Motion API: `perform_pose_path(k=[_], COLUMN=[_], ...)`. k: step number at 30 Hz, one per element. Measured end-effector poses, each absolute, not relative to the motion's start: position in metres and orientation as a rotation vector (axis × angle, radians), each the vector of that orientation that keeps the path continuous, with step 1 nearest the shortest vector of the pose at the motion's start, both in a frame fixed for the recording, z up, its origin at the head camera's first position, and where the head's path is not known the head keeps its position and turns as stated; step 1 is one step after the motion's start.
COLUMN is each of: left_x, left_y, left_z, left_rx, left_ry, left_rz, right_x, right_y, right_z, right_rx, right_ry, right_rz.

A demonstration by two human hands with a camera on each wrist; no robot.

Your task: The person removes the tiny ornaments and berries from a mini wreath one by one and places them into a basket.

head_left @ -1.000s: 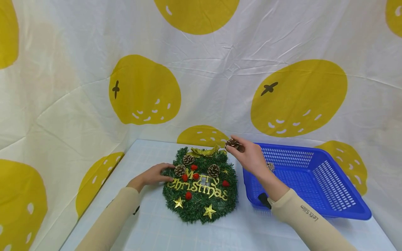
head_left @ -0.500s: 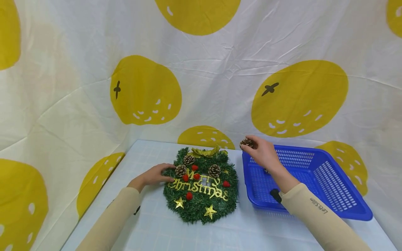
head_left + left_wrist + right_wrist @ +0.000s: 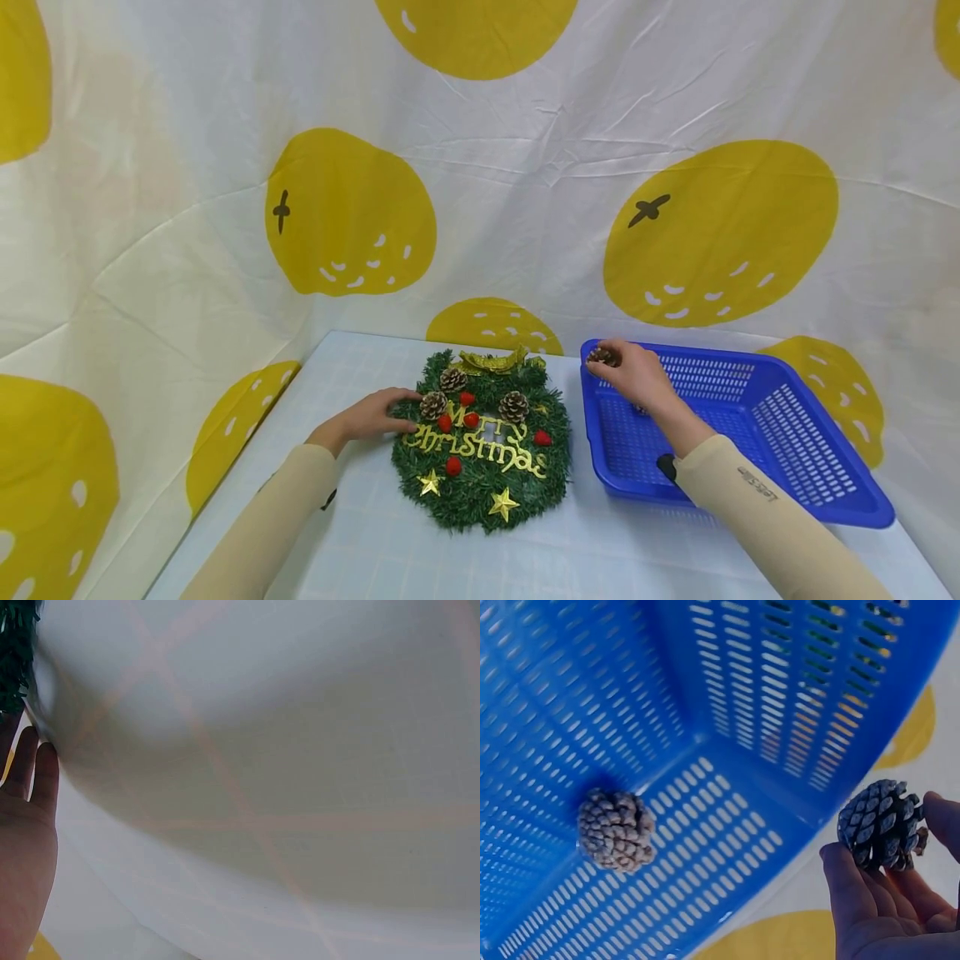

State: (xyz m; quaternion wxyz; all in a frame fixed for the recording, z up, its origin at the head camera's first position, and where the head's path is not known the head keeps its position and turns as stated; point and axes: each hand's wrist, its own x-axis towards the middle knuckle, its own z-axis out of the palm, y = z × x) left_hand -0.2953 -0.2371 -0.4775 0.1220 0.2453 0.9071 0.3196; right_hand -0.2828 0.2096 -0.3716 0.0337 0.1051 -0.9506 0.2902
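A pine cone [image 3: 880,823] with pale-tipped scales is pinched between the thumb and fingers of my right hand [image 3: 636,375], over the back left corner of the blue basket [image 3: 705,492]. Inside that basket lies another pine cone [image 3: 616,829], mostly hidden behind my hand in the head view. My left hand [image 3: 372,415] rests at the left edge of a green Christmas wreath [image 3: 480,492], fingers extended and touching its greenery. The wreath bears pine cones [image 3: 513,407], red berries, gold stars [image 3: 503,504], gold "Merry Christmas" lettering [image 3: 480,446] and a gold bow [image 3: 491,362].
Both wreath and basket stand on a pale checked tabletop [image 3: 450,571], the basket to the right of the wreath. A white curtain [image 3: 517,225] with large yellow fruit prints hangs right behind them and along the left side.
My right hand has moved right with the pine cone, from beside the wreath's top to above the basket's back left corner, then slightly lower. The left hand has stayed at the wreath.
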Motion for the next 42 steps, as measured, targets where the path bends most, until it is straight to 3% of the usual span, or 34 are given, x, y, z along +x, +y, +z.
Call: perform_pose_path(k=[42], left_x=[-0.298], left_y=[-0.238], left_z=[-0.480], left_rx=[0.692], left_ry=[2.640], left_rz=[0.943], right_x=[-0.306], right_y=[0.232], right_z=[-0.406], right_rx=[0.453], right_ry=[-3.079], right_rz=[0.771])
